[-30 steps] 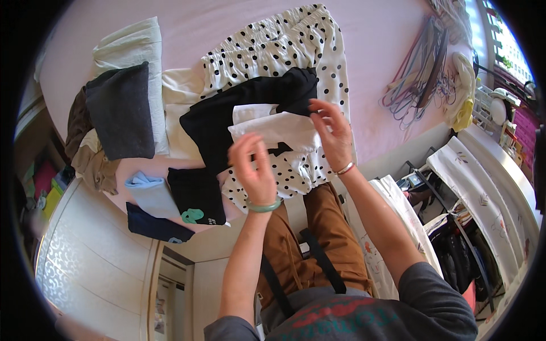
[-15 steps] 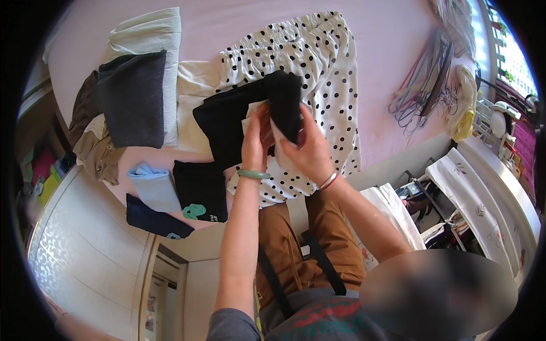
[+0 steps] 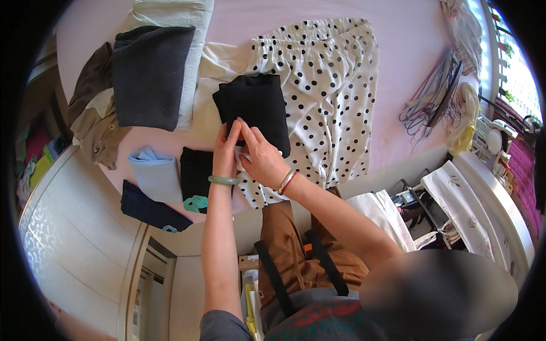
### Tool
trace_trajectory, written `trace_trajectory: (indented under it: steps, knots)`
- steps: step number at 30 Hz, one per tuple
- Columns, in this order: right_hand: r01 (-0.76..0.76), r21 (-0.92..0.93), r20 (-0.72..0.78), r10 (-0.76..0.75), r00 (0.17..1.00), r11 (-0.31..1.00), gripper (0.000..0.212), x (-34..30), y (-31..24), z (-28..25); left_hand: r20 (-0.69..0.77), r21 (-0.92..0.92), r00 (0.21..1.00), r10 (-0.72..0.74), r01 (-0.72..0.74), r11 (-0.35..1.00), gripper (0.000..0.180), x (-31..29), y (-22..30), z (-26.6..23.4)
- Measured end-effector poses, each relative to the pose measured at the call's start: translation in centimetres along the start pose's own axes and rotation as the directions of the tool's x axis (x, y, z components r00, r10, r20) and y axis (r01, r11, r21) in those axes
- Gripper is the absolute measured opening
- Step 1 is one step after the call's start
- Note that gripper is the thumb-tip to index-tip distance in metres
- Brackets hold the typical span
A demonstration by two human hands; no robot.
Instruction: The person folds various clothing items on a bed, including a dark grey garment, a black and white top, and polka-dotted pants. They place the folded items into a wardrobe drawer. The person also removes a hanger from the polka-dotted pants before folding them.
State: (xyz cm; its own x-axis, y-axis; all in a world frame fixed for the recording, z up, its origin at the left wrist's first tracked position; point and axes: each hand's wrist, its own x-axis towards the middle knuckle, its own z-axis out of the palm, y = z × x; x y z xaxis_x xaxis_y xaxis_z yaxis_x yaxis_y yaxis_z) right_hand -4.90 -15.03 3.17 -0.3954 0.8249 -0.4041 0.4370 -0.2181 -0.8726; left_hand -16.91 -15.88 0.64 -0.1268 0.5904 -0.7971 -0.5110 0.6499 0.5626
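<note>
A black garment [image 3: 254, 105], folded into a compact rectangle, lies over the lower left of white polka-dot pants [image 3: 333, 102] with a gathered waist. Both my hands are at its near edge, fingertips close together on the cloth. My left hand [image 3: 226, 153], below which a green bangle circles the wrist, grips the near left corner. My right hand [image 3: 263, 158] bends over the near edge from the right, fingers pressed onto the fabric. A small piece of white cloth [image 3: 241, 160] shows between the hands; what it belongs to I cannot tell.
A dark grey folded garment [image 3: 152, 77] lies on white cloth at the left, beside crumpled brown clothes [image 3: 102, 136]. Folded light blue [image 3: 154, 173], navy [image 3: 152, 206] and black [image 3: 196, 173] pieces line the pink bed's [image 3: 406, 28] near edge. Tangled hangers [image 3: 435, 96] lie at right.
The raised flap of the black garment has come down, leaving a smaller rectangle. My hands have moved left and drawn together at its near edge. The whole view has shifted slightly.
</note>
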Motion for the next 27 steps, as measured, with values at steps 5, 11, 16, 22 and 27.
trace_trajectory:
  steps: [5,11,16,22,27]
  knots:
    - [0.229,-0.175,-0.217,-0.265,0.94,0.958,0.045,0.3,-0.2,-3.9,-0.188,0.398,0.936,0.298,-0.205,0.894,0.038,1.3,-3.1,-2.4]
    - [0.077,0.07,0.042,-0.08,0.996,0.995,0.042,4.4,0.2,-6.4,-0.272,0.736,0.684,0.677,-0.305,0.604,0.037,1.2,-5.3,-1.7]
    - [-0.166,0.246,0.104,0.144,0.984,0.955,0.042,7.7,2.1,-6.0,-0.21,0.768,0.713,0.669,-0.303,0.564,0.045,0.6,-4.9,-1.6]
    - [-0.12,0.253,-0.283,0.192,0.94,0.96,0.033,2.5,4.8,-6.6,-0.178,0.724,0.945,0.273,-0.062,0.687,0.059,-0.1,-2.2,-2.5]
    - [-0.384,0.43,-0.123,0.474,0.872,0.817,0.061,-0.3,5.1,-4.4,0.037,0.644,0.987,0.156,-0.143,0.752,0.069,0.5,-1.0,-3.0]
